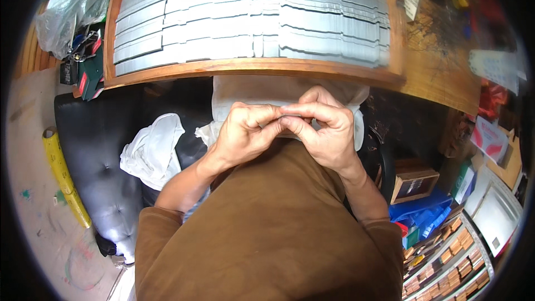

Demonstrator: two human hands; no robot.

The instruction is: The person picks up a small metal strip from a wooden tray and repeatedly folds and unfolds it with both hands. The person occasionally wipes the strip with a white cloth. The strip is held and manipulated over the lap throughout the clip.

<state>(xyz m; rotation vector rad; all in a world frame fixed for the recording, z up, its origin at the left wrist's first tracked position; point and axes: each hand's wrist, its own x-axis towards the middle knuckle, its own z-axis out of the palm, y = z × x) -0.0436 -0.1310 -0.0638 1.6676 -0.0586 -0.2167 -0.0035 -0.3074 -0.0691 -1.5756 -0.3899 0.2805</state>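
Fingertips of the left hand and right hand meet in the head view, thumb against forefinger on each side, drawn up to a narrow pinch on what seems to be a thin dark piece; only a sliver of it shows, so its full shape cannot be told. It lies right at the fingertips, between the hands, neither clearly nearer, and its visible edge runs roughly crosswise from hand to hand, much in line with the near side of the wooden tray. That tray stands ahead, past the knuckles and apart from them, holding rows of grey strips; its raised front rim is the likeliest obstacle to a forward reach. Just past the hands spreads a pale cloth, with a crumpled white cloth to the left over a black padded seat. Close below the wrists is the brown shirt. Farther right, apart from both hands, stands a small wooden box.
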